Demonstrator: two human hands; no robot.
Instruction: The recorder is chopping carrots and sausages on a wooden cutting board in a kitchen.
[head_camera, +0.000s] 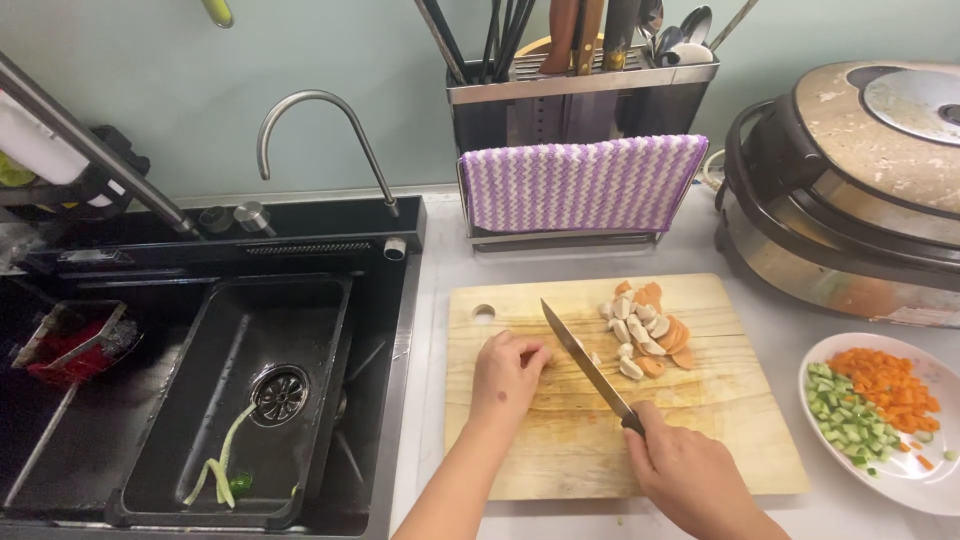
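Knife (585, 362) in right hand (690, 475), sausage slices (648, 330)

We cannot see what our left hand (508, 375) pins to the board (700, 440): its fingers cover it. Our right hand (690, 480) hides the knife (585, 365) handle and runs off the bottom edge. The cooker (850, 190) and plate (900, 475) are cut at the right, the utensils (570, 30) at the top.

Both forearms bare, no sleeves; left hand (507, 372) & right hand (688, 478) ungloved, no rings/watch.
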